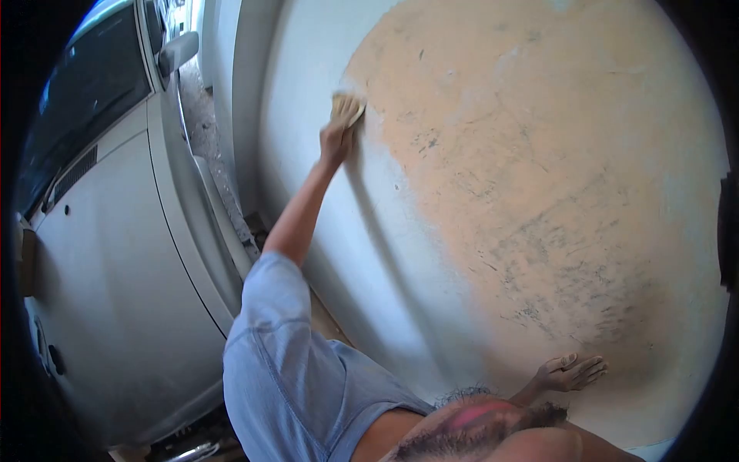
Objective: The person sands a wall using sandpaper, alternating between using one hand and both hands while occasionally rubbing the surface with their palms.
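My left hand reaches up and forward with the arm nearly straight. Its fingers press a folded tan sheet of sandpaper against the wall, at the edge of a large peach-coloured patch. Low on the right, my right hand is open near the lower part of that patch, fingers stretched out and dusty. Nothing shows in it. Whether its palm touches the wall is hard to tell. Dark scuffs and scratches mark the patch, most thickly just above my right hand.
A light-coloured car stands close on the left, its wing mirror sticking out towards the wall. A narrow strip of rough floor runs between car and wall. My blue sleeve and part of my face fill the bottom.
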